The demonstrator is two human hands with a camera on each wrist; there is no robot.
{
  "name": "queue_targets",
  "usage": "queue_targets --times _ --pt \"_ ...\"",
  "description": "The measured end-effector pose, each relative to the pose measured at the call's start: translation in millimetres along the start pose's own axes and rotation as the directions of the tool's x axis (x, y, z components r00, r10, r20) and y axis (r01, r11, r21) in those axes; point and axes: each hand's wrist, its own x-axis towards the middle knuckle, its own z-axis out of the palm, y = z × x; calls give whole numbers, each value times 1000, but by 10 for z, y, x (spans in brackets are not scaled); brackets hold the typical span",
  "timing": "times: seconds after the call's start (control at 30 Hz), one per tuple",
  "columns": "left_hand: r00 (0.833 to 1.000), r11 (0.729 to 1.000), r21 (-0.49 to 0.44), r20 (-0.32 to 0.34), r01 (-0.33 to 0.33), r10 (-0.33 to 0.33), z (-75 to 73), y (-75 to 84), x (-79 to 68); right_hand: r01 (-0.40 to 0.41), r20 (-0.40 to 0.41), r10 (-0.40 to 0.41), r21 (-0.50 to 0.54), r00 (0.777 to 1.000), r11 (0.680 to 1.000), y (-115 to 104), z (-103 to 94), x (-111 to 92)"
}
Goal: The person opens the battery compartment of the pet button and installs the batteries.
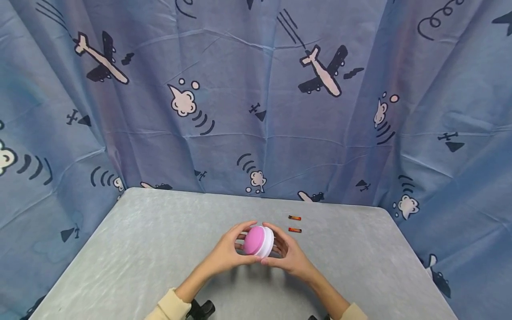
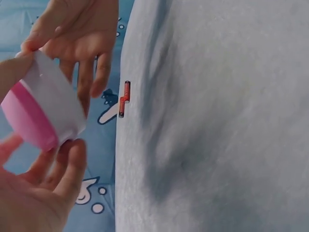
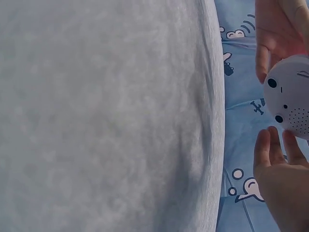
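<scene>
Both hands hold a round pink-and-white sound button (image 1: 254,242) above the table, tilted on its edge. My left hand (image 1: 226,251) grips it from the pink domed side, thumb below and fingers above. On the white base side, my right hand (image 1: 294,255) has thumb and index fingertip at the rim. Dark round feet and a patch of small speaker holes show on the white base (image 3: 285,94) in the right wrist view. Two small orange-red batteries with dark ends lie on the table just beyond the right hand, a farther battery (image 1: 294,218) and a nearer battery (image 1: 295,230).
A pale grey cloth covers the table (image 1: 160,231). Behind it and along its sides hangs a blue curtain (image 1: 224,111) printed with planes and clouds. Dark wrist straps (image 1: 200,310) sit near the cream sleeves (image 1: 170,306) at the front.
</scene>
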Motion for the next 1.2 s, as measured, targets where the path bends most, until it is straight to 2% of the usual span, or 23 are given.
queue_targets --times 0.13,0.33,0.47,0.63,0.8,1.0,1.2 --pt "999 1000 -10 46 5 -5 -22 12 17 14 -12 -14 -19 1000 1000 2 -2 3" --pt "999 996 -91 36 1 3 -15 4 26 19 -13 -19 -39 1000 999 12 -12 16" --pt "999 993 -115 48 -10 15 2 -27 22 3 15 -2 -27 1000 1000 24 -10 18" --pt "997 995 -101 72 -4 12 9 -56 13 6 34 -5 -21 999 1000 52 -4 13" --pt "994 997 -79 103 -14 22 9 -57 17 0 11 1 -81 1000 997 74 -3 -2" --pt "997 999 -51 75 5 -1 9 -82 5 -35 17 38 -158 999 987 75 -5 -3" --pt "995 982 -185 94 31 -13 7 -130 -14 -9 49 18 -178 999 984 90 -22 9"
